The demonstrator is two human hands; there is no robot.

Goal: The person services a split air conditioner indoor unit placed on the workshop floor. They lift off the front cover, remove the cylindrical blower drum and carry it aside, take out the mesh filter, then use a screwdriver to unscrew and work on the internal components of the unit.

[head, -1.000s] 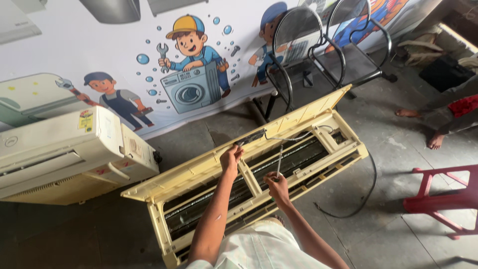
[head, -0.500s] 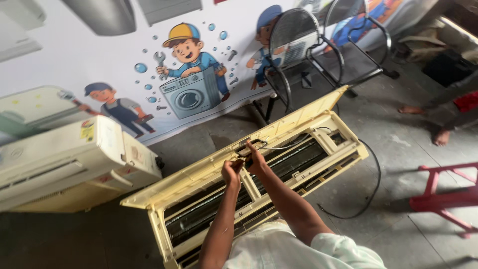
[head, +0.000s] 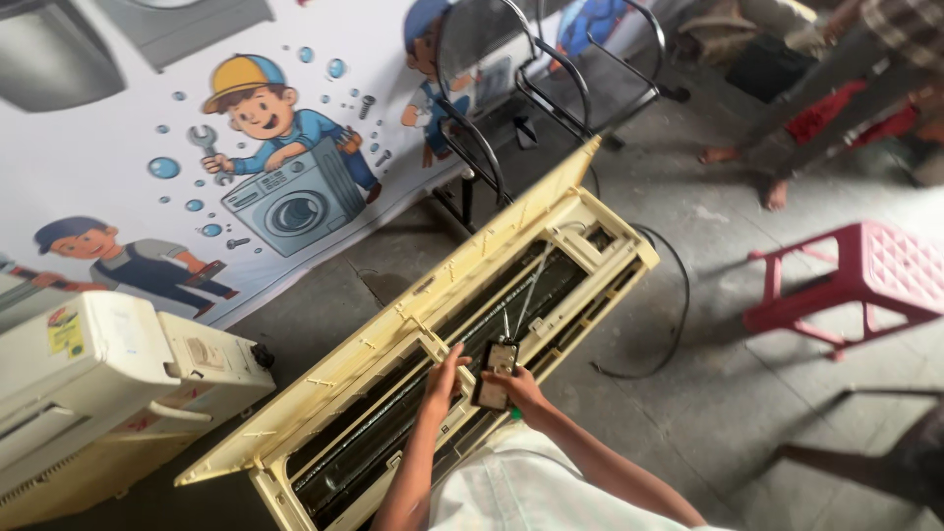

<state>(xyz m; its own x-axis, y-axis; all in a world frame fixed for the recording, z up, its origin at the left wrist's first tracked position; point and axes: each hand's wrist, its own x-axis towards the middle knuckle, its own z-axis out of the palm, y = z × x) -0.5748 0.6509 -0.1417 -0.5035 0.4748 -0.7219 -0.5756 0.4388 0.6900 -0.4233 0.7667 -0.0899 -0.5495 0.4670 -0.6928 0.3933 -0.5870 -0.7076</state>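
A small dark circuit board with wires, held upright at lower centre over an opened yellowed air-conditioner unit.

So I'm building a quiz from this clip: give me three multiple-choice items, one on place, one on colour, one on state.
1. Where is the plastic stool? A on the floor right of the unit; B on top of the unit; C against the poster.
2. The stool's colour? A blue; B red; C green.
3. The air conditioner unit's front cover is: A closed; B open; C missing.

A: it stands on the floor beside the unit.
B: it is plainly red.
C no, B: the cover is raised, and the right hand holds a small dark part over the exposed inside, the left hand alongside.
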